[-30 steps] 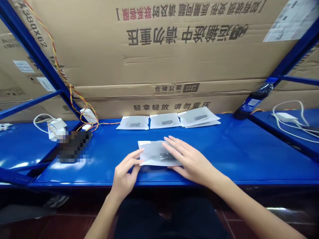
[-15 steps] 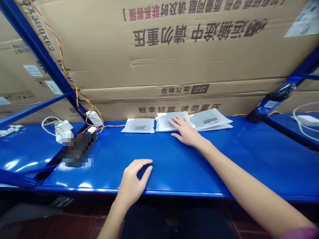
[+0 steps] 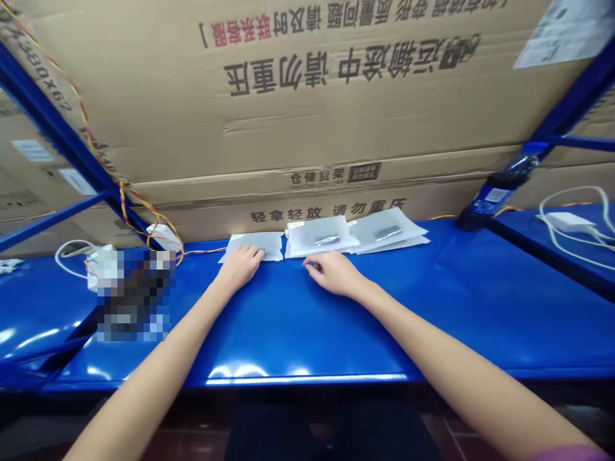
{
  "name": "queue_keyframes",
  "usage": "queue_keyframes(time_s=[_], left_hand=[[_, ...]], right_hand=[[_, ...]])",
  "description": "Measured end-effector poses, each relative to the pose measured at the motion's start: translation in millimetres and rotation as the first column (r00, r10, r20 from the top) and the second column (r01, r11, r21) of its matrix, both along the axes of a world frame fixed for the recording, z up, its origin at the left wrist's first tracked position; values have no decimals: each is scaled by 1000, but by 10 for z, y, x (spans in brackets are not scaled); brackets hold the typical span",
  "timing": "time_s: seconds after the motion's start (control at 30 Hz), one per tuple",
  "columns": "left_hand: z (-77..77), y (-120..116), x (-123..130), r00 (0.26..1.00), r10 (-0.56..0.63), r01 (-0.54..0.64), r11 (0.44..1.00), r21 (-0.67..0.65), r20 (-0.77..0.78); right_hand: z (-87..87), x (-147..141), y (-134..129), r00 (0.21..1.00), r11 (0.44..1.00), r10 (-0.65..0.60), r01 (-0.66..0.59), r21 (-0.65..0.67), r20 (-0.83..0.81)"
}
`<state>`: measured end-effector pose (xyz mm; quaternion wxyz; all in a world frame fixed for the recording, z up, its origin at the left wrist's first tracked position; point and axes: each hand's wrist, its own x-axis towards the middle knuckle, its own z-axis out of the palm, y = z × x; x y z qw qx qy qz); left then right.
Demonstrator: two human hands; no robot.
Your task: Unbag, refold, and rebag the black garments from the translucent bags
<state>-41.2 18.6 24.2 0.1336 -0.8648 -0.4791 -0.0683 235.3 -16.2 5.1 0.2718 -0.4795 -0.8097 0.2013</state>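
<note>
My left hand (image 3: 237,270) lies over the front of the left frosted plastic bag (image 3: 235,242). Its fingers are close together and bent down onto the bag; the thumb is mostly hidden. Just in front of the middle frosted bag (image 3: 307,232), my right hand (image 3: 334,274) is loosely curled, thumb and forefinger tips close together and nothing visible between them. A small dark item shows through the middle bag. Farther right, more frosted bags (image 3: 406,227) overlap, with a dark item inside the top one.
Large cardboard boxes (image 3: 307,128) stand behind the blue shelf (image 3: 307,333). To the left are white devices (image 3: 163,237), yellow-red wires and a blurred-out dark object (image 3: 137,294). A dark bottle (image 3: 490,198) leans near the right post, beside a white adapter (image 3: 569,222) with cable.
My left hand has reached forward from the shelf front onto the left bag. My right hand has come off the middle bag, drawn back slightly and curled. The view has shifted a little.
</note>
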Motion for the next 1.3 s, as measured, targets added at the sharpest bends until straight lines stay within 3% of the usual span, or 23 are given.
queue_keyframes(time_s=[0.1,0.2,0.3,0.43,0.53,0.63,0.77,0.83,0.9,0.97,1.03,1.1,1.3], left_hand=[[27,-120,184,999,-35,34,998,-44,-23],[36,-430,460,996,-86,83,991,-100,-27],[60,-674,769,992,-126,127,977,-171,15],[163,-589,1013,978,-129,170,947,-272,164],[176,-375,972,956,-7,78,970,-231,293],[86,-255,785,944,132,-74,978,-197,302],[43,-238,465,943,219,-139,943,-302,249],[98,-229,339,951,176,-45,893,-447,254],[152,-212,272,937,115,116,787,-606,329],[159,-200,278,883,104,262,700,-664,458],[109,-200,346,807,134,339,692,-637,575],[31,-209,439,749,156,380,695,-611,644],[-47,-233,552,689,163,402,725,-560,706]], right_hand=[[8,-44,-15,997,986,27,-39,-163,-75],[-15,-106,-27,980,933,37,-103,-345,-193],[-52,-144,-16,958,893,1,-131,-432,-288],[-77,-80,71,945,878,-93,-70,-474,-313],[-77,-2,139,943,870,-125,-46,-491,-309],[-83,15,129,951,868,-97,-63,-492,-293],[-74,-52,1,955,871,85,-209,-445,-283],[-54,-82,-62,945,863,187,-288,-415,-267],[-37,-94,-99,939,842,233,-324,-432,-252],[-37,-93,-103,936,803,231,-337,-493,-265],[-60,-90,-78,933,803,166,-315,-505,-318],[-93,-92,-37,918,838,68,-265,-477,-390],[-128,-92,22,885,877,16,-236,-419,-465]])
